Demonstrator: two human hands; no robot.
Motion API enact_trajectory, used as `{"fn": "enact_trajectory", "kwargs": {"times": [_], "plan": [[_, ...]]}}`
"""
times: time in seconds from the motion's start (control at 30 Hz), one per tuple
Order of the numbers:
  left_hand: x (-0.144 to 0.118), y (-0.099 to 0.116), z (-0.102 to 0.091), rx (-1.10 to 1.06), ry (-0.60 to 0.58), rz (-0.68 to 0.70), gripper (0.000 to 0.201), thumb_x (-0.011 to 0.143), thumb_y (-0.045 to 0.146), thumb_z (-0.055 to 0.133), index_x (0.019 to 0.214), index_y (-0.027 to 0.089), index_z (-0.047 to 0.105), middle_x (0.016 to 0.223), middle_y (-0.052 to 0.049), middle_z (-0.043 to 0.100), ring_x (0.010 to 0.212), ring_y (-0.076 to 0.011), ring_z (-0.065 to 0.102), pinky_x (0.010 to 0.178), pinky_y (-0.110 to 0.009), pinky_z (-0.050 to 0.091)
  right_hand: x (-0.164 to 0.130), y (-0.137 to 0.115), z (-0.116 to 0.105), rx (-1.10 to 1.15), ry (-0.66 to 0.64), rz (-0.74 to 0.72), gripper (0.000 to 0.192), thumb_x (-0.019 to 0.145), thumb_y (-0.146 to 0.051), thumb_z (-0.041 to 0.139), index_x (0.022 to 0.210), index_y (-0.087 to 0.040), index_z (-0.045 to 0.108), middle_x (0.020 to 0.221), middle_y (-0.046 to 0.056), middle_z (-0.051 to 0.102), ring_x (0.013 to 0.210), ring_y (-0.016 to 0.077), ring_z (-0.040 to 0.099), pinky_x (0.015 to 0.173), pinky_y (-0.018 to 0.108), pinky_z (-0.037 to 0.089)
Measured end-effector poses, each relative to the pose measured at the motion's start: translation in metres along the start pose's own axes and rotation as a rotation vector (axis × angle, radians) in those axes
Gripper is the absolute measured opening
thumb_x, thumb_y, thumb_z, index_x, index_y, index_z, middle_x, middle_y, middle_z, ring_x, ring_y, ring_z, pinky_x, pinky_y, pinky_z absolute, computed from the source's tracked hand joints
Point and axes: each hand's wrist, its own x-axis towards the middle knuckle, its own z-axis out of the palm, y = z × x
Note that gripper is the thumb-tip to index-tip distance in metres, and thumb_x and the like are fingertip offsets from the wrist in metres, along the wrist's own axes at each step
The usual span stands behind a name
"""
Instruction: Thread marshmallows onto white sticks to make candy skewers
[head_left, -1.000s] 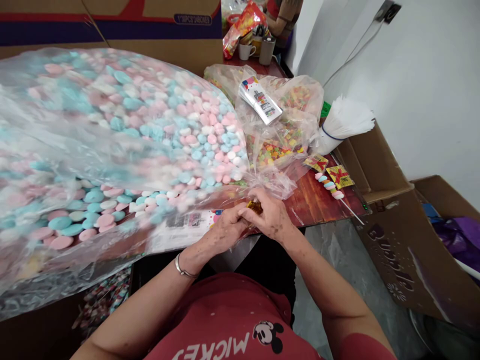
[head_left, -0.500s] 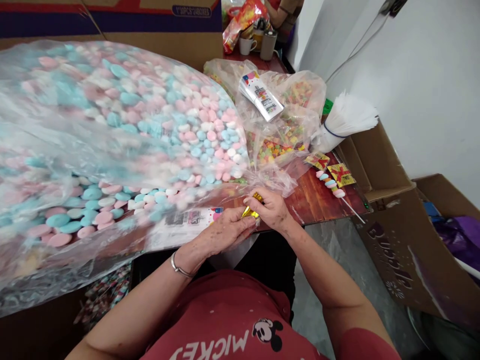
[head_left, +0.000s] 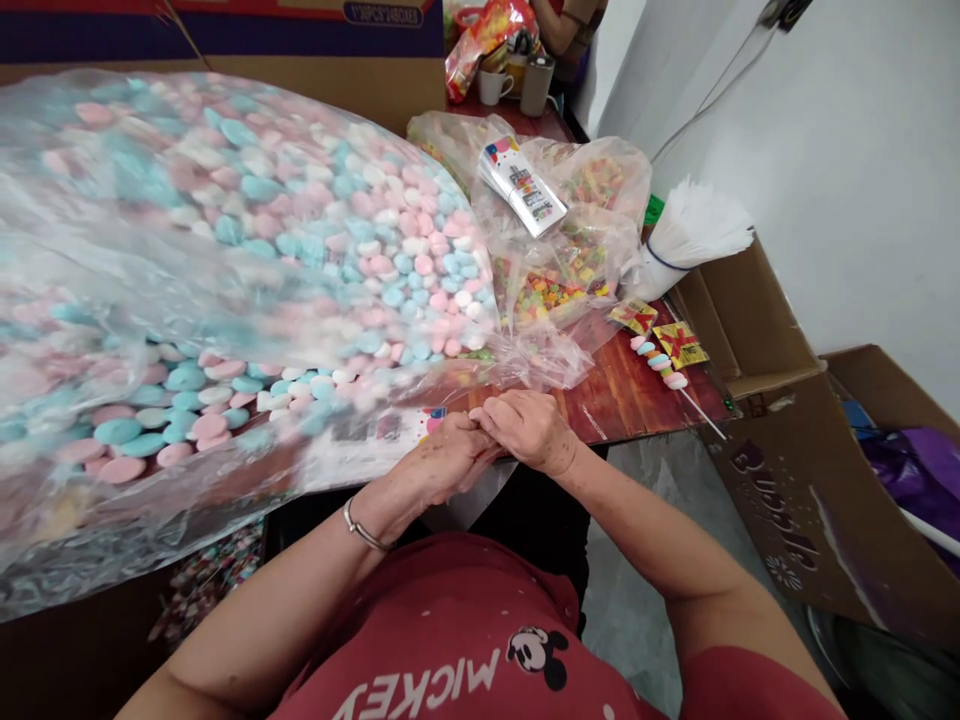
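A person's two bare hands met at the near edge of a glossy red-brown wooden surface (head_left: 622,395). The left hand (head_left: 442,460), its wrist ringed by a silver metal bangle (head_left: 366,528), touched the right hand (head_left: 529,430); fingers on both were curled in narrowly, and from where I stood I could not tell what, if anything, lay between them. Just left of them, a flat white printed plastic packet (head_left: 379,440) lay partly under clear film. Beyond it, filling the left side, sprawled a huge transparent plastic bag of round pink, blue and white sweets (head_left: 420,265).

Farther off, to the right, a silvery stack of printed packets (head_left: 523,187) rested on a translucent bag of small multicoloured sweets (head_left: 559,285). At the right edge lay a white stick threaded with pastel sweets (head_left: 658,362), near two yellow-and-red square packets (head_left: 680,344). Behind these leaned a white cylindrical container (head_left: 652,280) of thin white sticks. At the far end stood a white mug (head_left: 491,90).
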Motion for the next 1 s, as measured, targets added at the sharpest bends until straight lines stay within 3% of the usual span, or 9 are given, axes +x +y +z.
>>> {"fn": "enact_trajectory", "kwargs": {"times": [0.1,0.17,0.27,0.4,0.47,0.57,0.73,0.9,1.0], "plan": [[0.0,0.005,0.003,0.031,0.004,-0.039,0.032,0.071,0.036,0.061,0.054,0.022,0.038,0.039,0.009,0.028,0.034,-0.0052,0.022,0.037,-0.022,0.019,0.002,0.006,0.001,0.054,-0.122,0.052,0.035,0.1,-0.033,0.041,0.072,-0.022,0.059,0.059,0.0,0.059,0.058,0.0129,0.055,0.059,0.028,0.037],[0.003,0.007,0.004,0.088,0.051,0.06,0.026,0.074,0.036,0.058,0.059,0.021,0.043,0.046,0.006,0.038,0.04,-0.008,0.035,0.041,-0.022,0.029,0.004,0.016,0.002,0.103,-0.167,0.147,0.037,0.1,-0.038,0.039,0.076,-0.021,0.061,0.063,0.001,0.062,0.06,0.0139,0.056,0.058,0.028,0.037],[0.006,0.004,0.002,0.456,0.227,0.343,0.015,0.077,0.031,0.059,0.082,0.017,0.056,0.072,-0.003,0.06,0.066,-0.0171,0.056,0.064,-0.031,0.048,0.004,0.033,0.008,0.214,-0.224,0.241,0.036,0.099,-0.045,0.041,0.085,-0.02,0.063,0.069,0.003,0.064,0.063,0.0142,0.057,0.06,0.027,0.038],[0.003,-0.009,0.001,1.011,0.506,0.761,0.034,0.086,0.028,0.055,0.111,0.005,0.057,0.103,-0.021,0.065,0.097,-0.0311,0.059,0.087,-0.05,0.049,0.002,0.045,0.014,0.156,-0.386,0.309,0.032,0.095,-0.045,0.048,0.084,-0.019,0.063,0.069,0.004,0.066,0.064,0.0166,0.058,0.06,0.027,0.037],[-0.003,-0.017,0.001,1.142,0.55,0.937,0.036,0.089,0.023,0.053,0.118,0.002,0.055,0.114,-0.026,0.062,0.107,-0.0339,0.057,0.092,-0.052,0.047,0.004,0.044,0.011,0.091,-0.464,0.351,0.029,0.094,-0.045,0.05,0.09,-0.019,0.064,0.073,0.005,0.068,0.067,0.0184,0.059,0.06,0.028,0.037],[-0.011,-0.028,0.002,1.27,0.47,1.089,0.034,0.091,0.022,0.053,0.12,0.005,0.056,0.129,-0.026,0.056,0.123,-0.0361,0.05,0.101,-0.053,0.044,0.009,0.041,-0.003,0.058,-0.491,0.393,0.028,0.097,-0.041,0.046,0.097,-0.02,0.064,0.087,0.007,0.07,0.076,0.0197,0.061,0.065,0.029,0.039],[-0.007,-0.043,0.001,1.392,0.407,1.026,0.035,0.091,0.028,0.056,0.117,0.005,0.06,0.133,-0.028,0.055,0.132,-0.0402,0.045,0.105,-0.058,0.042,0.004,0.048,-0.023,0.081,-0.324,0.5,0.032,0.101,-0.036,0.035,0.099,-0.02,0.063,0.092,0.008,0.07,0.083,0.0208,0.062,0.071,0.03,0.042],[0.003,-0.046,0.007,1.432,0.433,0.933,0.034,0.092,0.026,0.053,0.119,0.007,0.06,0.131,-0.026,0.057,0.129,-0.04,0.049,0.103,-0.059,0.043,-0.01,0.056,-0.005,0.04,-0.169,0.517,0.041,0.101,-0.042,0.03,0.092,-0.019,0.063,0.087,0.009,0.068,0.082,0.0212,0.061,0.074,0.03,0.044],[0.004,-0.042,0.007,1.421,0.431,0.919,0.032,0.091,0.021,0.051,0.118,0.005,0.06,0.13,-0.027,0.057,0.13,-0.0398,0.048,0.104,-0.058,0.043,-0.011,0.054,0.005,0.079,-0.144,0.548,0.041,0.101,-0.042,0.03,0.088,-0.02,0.062,0.082,0.008,0.067,0.077,0.0204,0.059,0.072,0.03,0.043]]}}
